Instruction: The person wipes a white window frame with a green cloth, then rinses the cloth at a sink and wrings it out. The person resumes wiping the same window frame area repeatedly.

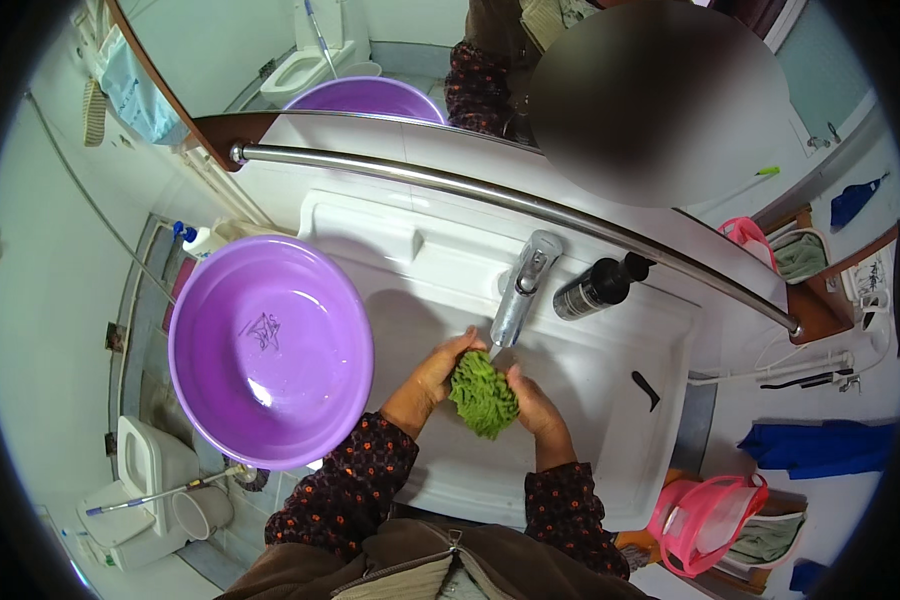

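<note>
Over the white sink (440, 478), a crumpled green cloth (484, 397) is bunched between my two hands, just below the chrome faucet (522, 290). My left hand (438, 372) grips its left side, fingers curled around the upper edge. On the other side, my right hand (536, 406) closes on the cloth's right edge, with the thumb up near the spout. A pale streak under the spout looks like running water. Some of my fingers are hidden behind the cloth.
A purple basin (195, 400) overlaps the sink's left side. Behind the faucet's right stands a dark pump bottle (595, 290); a small black object (647, 390) lies at the sink's right. A metal rail (420, 174) crosses below the mirror. Pink baskets (705, 525) sit lower right.
</note>
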A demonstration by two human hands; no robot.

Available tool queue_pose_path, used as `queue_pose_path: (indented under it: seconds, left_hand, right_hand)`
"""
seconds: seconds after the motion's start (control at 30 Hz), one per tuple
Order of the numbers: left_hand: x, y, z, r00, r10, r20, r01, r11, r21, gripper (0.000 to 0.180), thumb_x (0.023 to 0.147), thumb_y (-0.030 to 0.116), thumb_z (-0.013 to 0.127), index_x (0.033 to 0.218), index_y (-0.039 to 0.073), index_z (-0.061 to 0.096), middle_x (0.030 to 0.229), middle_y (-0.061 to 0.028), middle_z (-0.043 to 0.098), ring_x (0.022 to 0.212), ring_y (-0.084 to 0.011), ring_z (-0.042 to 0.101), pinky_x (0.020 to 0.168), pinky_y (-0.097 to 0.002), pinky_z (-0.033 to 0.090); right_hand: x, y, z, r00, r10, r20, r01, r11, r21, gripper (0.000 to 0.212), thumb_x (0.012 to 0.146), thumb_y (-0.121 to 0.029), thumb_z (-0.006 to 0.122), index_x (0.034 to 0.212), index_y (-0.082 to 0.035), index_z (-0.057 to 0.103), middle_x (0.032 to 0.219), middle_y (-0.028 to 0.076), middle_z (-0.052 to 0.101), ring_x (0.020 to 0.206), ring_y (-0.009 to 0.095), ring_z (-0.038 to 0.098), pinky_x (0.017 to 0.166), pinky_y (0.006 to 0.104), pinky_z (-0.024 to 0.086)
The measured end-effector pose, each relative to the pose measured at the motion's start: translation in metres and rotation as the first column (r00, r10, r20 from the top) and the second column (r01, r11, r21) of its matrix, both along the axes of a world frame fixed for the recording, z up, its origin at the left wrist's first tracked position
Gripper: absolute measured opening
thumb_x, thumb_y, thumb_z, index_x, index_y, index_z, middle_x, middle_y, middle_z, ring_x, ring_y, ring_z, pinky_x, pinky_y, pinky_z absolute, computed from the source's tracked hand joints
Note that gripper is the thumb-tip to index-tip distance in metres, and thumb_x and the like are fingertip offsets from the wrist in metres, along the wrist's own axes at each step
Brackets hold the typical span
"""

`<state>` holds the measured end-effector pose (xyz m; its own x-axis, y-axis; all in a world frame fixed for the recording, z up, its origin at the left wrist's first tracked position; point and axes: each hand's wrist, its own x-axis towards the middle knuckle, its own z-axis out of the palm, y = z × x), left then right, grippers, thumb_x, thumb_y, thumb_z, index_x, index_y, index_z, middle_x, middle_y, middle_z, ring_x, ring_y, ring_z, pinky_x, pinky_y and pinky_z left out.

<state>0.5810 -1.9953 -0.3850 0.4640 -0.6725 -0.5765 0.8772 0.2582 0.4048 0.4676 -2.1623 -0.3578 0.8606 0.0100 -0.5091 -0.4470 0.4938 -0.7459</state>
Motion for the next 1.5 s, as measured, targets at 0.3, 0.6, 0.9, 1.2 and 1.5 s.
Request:
queue_pose_path:
  seconds: [0.3,0.6,0.9,1.2,1.5]
  left_hand:
    - [-0.041,0.009,-0.007,0.992,0.034,0.119,-0.037,0.999,0.023,0.066,0.098,0.061,0.053,0.134,0.005,0.057,0.123,-0.0113,0.064,0.11,-0.0233,0.064,0.099,-0.0397,0.051]
    - [-0.046,0.019,0.017,0.948,-0.187,0.257,0.15,0.976,0.156,0.027,0.094,0.016,0.072,0.117,0.001,0.069,0.108,-0.0055,0.072,0.1,-0.0155,0.067,0.093,-0.0296,0.052]
    - [-0.034,0.028,0.054,0.846,-0.406,0.347,0.272,0.886,0.375,0.034,0.088,0.017,0.077,0.116,0.0,0.068,0.104,-0.0073,0.072,0.097,-0.0158,0.068,0.089,-0.0297,0.053]
    - [-0.043,0.003,-0.012,0.98,0.153,0.13,-0.185,0.941,0.283,0.026,0.1,0.026,0.064,0.107,0.001,0.066,0.098,-0.0066,0.068,0.087,-0.0158,0.066,0.074,-0.0317,0.055]
    - [-0.063,-0.021,-0.015,0.948,0.192,0.253,-0.276,0.891,0.361,0.028,0.102,0.026,0.061,0.108,-0.001,0.065,0.093,-0.0054,0.067,0.08,-0.018,0.065,0.071,-0.0323,0.054]
  right_hand:
    - [-0.004,-0.011,-0.033,0.937,-0.35,-0.005,0.334,0.891,0.308,0.026,0.092,-0.014,0.065,0.115,-0.001,0.066,0.105,0.01,0.072,0.099,0.025,0.07,0.089,0.039,0.058]
    - [-0.012,-0.017,-0.012,0.976,-0.215,-0.014,0.213,0.95,0.228,0.045,0.101,-0.033,0.058,0.13,0.001,0.062,0.125,0.011,0.066,0.111,0.022,0.065,0.1,0.0365,0.051]
    - [-0.006,-0.009,-0.016,0.947,-0.099,0.304,0.095,0.995,0.027,0.041,0.089,-0.012,0.061,0.128,0.001,0.061,0.122,0.009,0.064,0.114,0.019,0.058,0.102,0.0314,0.044]
    - [0.005,0.054,0.0,0.926,-0.074,0.37,0.313,0.7,-0.642,0.017,0.091,-0.016,0.065,0.105,-0.007,0.067,0.104,0.006,0.064,0.098,0.024,0.063,0.086,0.0381,0.052]
    - [0.041,0.048,-0.009,0.992,0.019,0.129,0.126,0.115,-0.985,0.032,0.095,-0.031,0.064,0.081,-0.003,0.066,0.079,0.019,0.062,0.073,0.039,0.063,0.062,0.0483,0.049]
